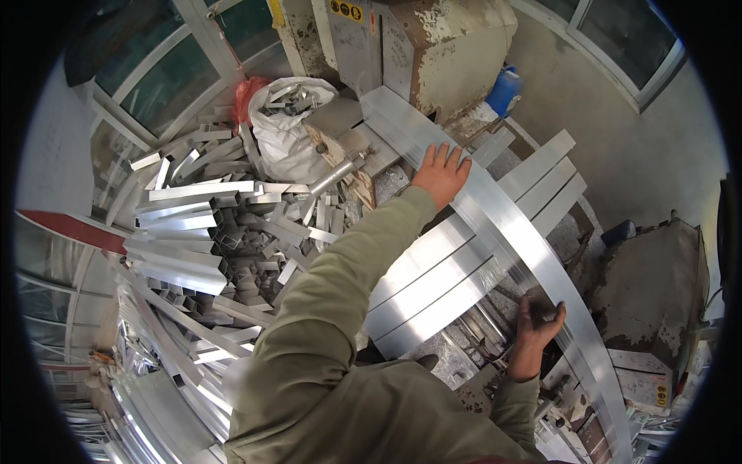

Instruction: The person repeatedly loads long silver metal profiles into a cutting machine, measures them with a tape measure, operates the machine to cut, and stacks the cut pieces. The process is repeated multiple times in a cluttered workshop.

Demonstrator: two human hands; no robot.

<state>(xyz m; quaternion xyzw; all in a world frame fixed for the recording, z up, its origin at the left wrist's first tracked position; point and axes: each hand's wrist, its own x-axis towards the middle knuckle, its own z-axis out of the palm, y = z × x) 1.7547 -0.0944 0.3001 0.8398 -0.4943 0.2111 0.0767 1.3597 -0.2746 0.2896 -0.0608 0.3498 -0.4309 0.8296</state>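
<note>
A long, wide silver aluminium profile [506,216] runs from the upper middle to the lower right, and the fisheye view bends it. Flat on its top near the far end rests my left hand [442,176], fingers stretched out. My right hand [536,334] is beside the profile's near left side, fingers and thumb apart; it holds nothing visible, and I cannot tell if it touches the metal. Beneath the profile, several flat metal slats [433,290] lie crosswise. The profile's far end meets a worn, beige-painted machine housing [456,58].
Cut aluminium offcuts [255,247] are heaped at left, beside a white sack [290,135] of scraps. A metal cylinder [336,174] sticks out near my left forearm. A second peeling machine housing [649,282] stands at right, and a blue jug [505,90] sits behind.
</note>
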